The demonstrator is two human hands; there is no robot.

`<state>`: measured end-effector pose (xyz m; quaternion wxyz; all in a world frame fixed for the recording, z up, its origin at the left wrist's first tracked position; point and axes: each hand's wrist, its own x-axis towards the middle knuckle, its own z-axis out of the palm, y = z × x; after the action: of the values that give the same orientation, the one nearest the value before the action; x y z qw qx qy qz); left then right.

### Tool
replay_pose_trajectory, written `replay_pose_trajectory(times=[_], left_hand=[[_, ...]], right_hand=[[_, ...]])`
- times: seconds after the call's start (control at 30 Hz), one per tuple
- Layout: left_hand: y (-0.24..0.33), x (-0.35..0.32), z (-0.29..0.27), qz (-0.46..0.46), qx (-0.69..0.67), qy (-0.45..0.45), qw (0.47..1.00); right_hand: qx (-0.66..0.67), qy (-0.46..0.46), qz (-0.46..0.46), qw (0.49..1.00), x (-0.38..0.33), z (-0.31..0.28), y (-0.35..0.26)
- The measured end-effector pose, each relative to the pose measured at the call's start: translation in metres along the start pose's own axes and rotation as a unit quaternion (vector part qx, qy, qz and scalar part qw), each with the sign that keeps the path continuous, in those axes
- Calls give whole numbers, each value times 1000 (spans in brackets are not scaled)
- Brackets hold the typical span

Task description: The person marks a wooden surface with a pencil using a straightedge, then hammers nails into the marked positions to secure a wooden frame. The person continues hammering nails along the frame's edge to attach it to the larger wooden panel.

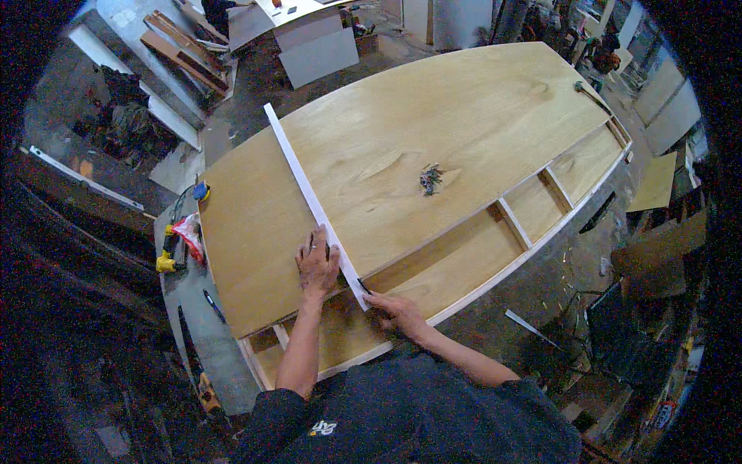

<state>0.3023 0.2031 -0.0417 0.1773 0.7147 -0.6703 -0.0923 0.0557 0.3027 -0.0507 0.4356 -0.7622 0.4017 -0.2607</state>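
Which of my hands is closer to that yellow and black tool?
Left. Your left hand touches the white strip, to the right of the yellow and black tool; your right hand is farther right, at the strip's near end.

White-topped table (317,7) at top; brown planks (184,59) leftward; dark heap (131,131) below.

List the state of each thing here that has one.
left hand: fingers spread, resting on white strip
right hand: closed on dark slim tool
white strip: lying across plywood panel
wooden frame: partly uncovered
small metal pieces: heaped loosely
hammer: lying down
yellow-black tool: unheld
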Motion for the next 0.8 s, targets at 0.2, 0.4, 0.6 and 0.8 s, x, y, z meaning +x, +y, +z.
replay_pose_trajectory(times=[0.2,0.4,0.6,0.8], left_hand=[[-3,1,6,15,4,22,1000],[-2,1,4,10,-3,16,1000],[5,1,-4,-11,1,-4,1000],[5,0,-4,-6,-21,5,1000]], right_hand=[[-63,8,-21,998,0,-2,0],[-61,2,-12,998,0,-2,0],[-68,11,-21,997,1,1,3],[-53,23,-31,998,-1,4,8]])
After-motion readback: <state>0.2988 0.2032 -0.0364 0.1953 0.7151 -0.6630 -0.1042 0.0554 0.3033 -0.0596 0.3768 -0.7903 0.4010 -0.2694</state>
